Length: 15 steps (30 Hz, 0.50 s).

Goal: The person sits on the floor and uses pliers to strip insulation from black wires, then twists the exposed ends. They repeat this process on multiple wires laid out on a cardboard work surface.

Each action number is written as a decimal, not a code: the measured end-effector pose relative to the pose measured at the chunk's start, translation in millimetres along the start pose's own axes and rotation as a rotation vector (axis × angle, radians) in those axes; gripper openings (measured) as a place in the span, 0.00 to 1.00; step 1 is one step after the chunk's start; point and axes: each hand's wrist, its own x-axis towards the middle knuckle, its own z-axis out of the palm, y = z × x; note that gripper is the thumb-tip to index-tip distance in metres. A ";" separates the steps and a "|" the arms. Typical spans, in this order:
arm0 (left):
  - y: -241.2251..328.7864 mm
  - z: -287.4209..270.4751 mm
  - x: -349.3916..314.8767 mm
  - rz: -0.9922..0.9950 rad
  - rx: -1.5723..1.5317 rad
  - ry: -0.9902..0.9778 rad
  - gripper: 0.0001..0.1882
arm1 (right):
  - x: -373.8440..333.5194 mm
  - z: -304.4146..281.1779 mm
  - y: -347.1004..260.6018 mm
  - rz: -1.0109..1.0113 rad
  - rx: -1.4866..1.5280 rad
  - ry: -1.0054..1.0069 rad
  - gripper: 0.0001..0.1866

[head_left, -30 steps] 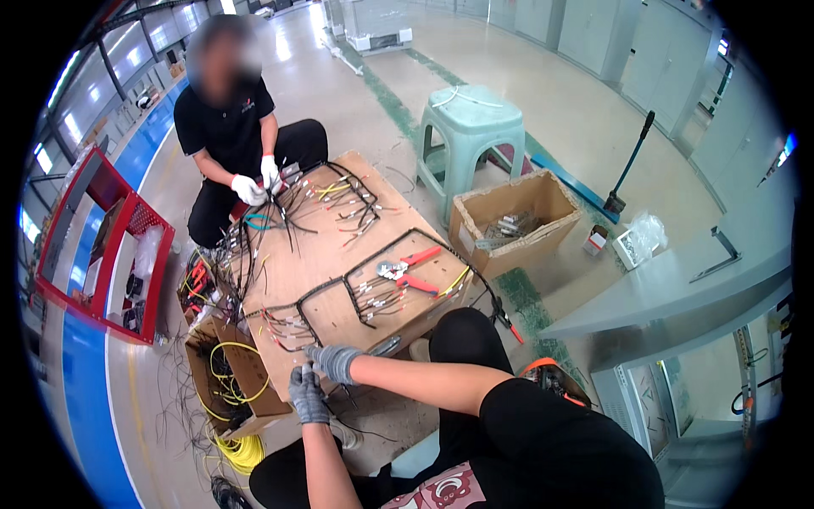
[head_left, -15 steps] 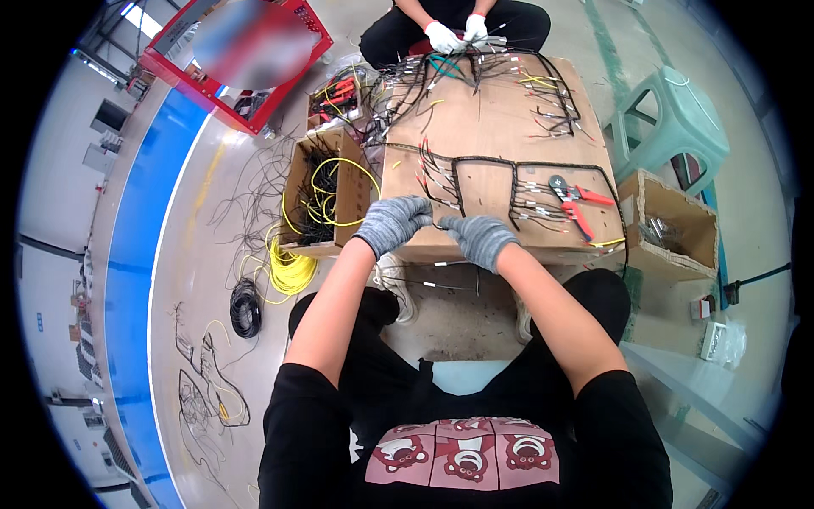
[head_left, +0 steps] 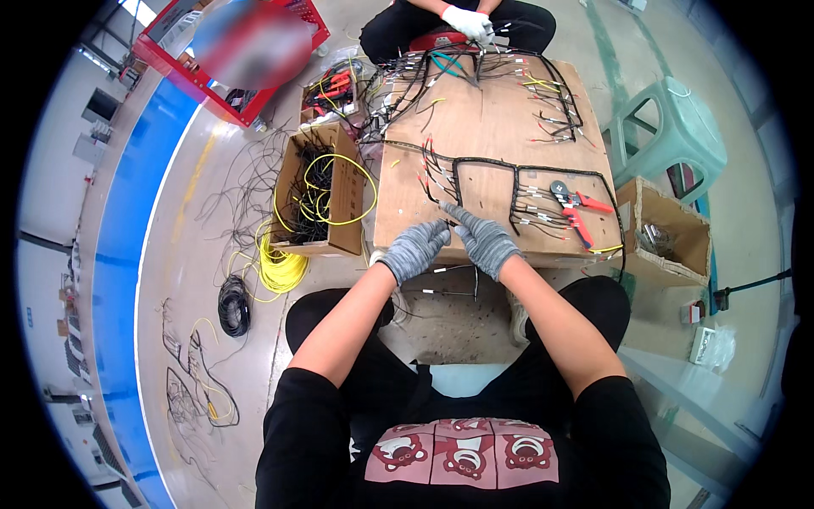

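Left hand moved closer to right hand; left fingers curled, right extended, hold unclear.

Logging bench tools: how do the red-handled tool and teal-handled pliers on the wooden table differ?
The red-handled tool has a broad head; the teal-handled pliers taper narrowly.
The tool's head points away from the wearer; the pliers' tips point toward them.
The tool lies nearer the right hand; the pliers, nearer the co-worker's white glove.
Both lie on the wooden table, unheld.
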 end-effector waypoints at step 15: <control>10.1 -61.2 23.1 -0.124 0.239 0.040 0.22 | 6.5 12.9 17.8 -0.223 -0.200 -0.046 0.21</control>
